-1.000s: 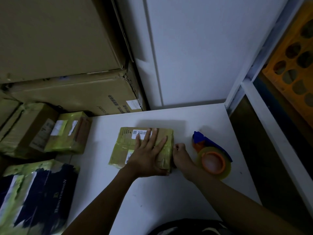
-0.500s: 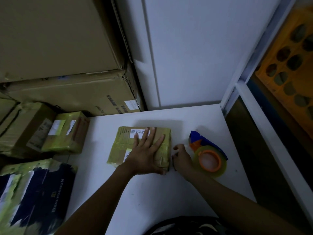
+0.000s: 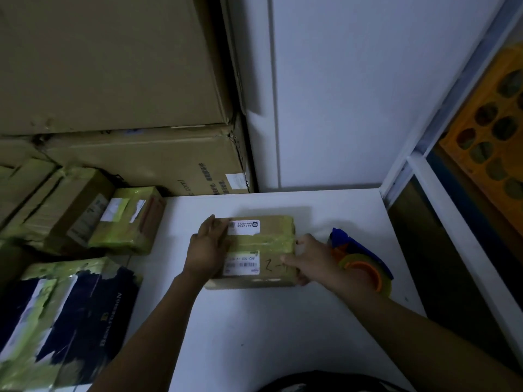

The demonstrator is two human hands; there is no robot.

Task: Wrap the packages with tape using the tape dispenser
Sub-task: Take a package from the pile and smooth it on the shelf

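A small brown package (image 3: 263,244) with white labels and a yellowish tape band lies on the white table (image 3: 254,335). My left hand (image 3: 206,250) lies on its left side, fingers straight along the left edge. My right hand (image 3: 314,260) grips its right end, thumb on the top face and fingers round the side. The tape dispenser (image 3: 365,264), blue with an orange hub and a clear tape roll, lies on the table just right of my right hand, partly hidden behind it.
Several taped parcels (image 3: 127,219) are stacked at the left, with a dark printed parcel (image 3: 68,318) in front. Large cardboard boxes (image 3: 127,159) stand behind them. A white wall panel (image 3: 339,94) backs the table. An orange crate (image 3: 492,137) sits beyond the right edge.
The package now shows a face with two labels and writing. My left hand slid from the middle to the left side. My right hand moved onto the right end and took hold.
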